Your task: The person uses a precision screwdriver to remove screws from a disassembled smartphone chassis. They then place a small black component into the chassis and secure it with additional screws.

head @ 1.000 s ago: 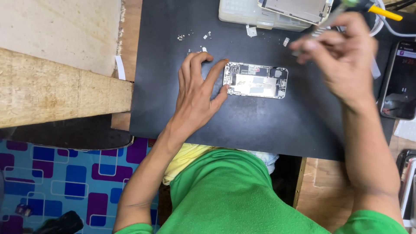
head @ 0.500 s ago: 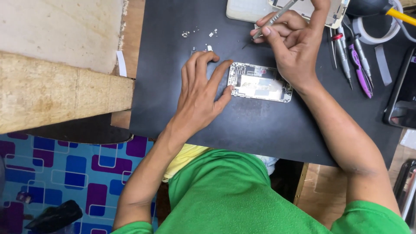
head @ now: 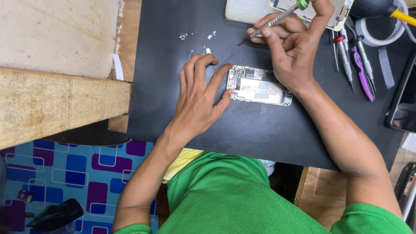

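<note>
An opened phone (head: 259,86) with its insides showing lies on a black mat (head: 251,130). My left hand (head: 201,97) rests flat on the mat with fingers spread, its thumb and forefinger touching the phone's left end. My right hand (head: 292,47) is above the phone's far edge and grips a thin metal screwdriver (head: 275,19) with a green cap. The driver's tip points left and down, toward the mat just past the phone's top left corner.
Tiny screws and parts (head: 197,37) lie scattered at the mat's far left. Several screwdrivers (head: 353,58) lie at the right, by a tape roll (head: 381,30) and another dark phone (head: 403,97). A pale tray (head: 245,11) with a phone shell sits at the back. A wooden bench (head: 56,104) is on the left.
My right hand came from the far right with the screwdriver and now hovers over the phone's top edge, tip lowered. My left hand stayed on the phone's left end.
</note>
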